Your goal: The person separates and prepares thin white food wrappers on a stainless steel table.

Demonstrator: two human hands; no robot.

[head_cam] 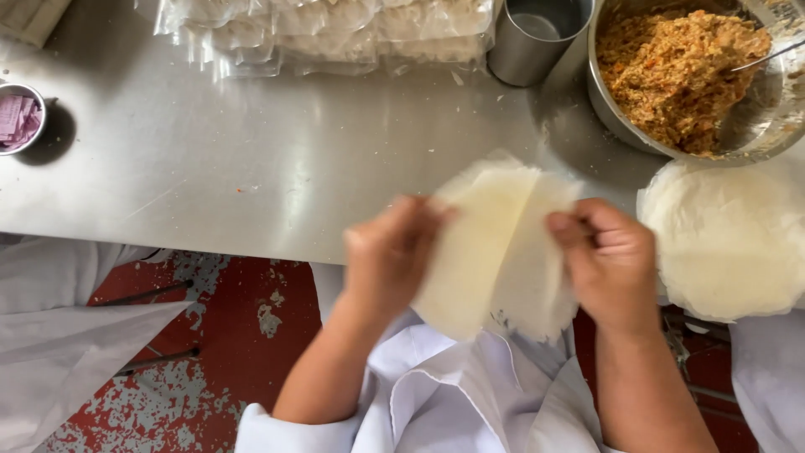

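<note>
Thin, pale round wrapper sheets [495, 252] are held up over the near edge of a steel table [251, 159]. My left hand [390, 256] pinches their left edge and my right hand [608, 260] pinches the right edge, with two sheets fanned apart between them. A stack of the same round wrappers [729, 239] lies on the table just right of my right hand.
A large metal bowl [616, 113] of orange-brown minced filling with a spoon [759, 59] sits at the back right. A steel cup [532, 38] stands beside it, and plastic packs of wrappers [335, 33] lie at the back. A small bowl [21, 117] sits far left. White sleeves flank me.
</note>
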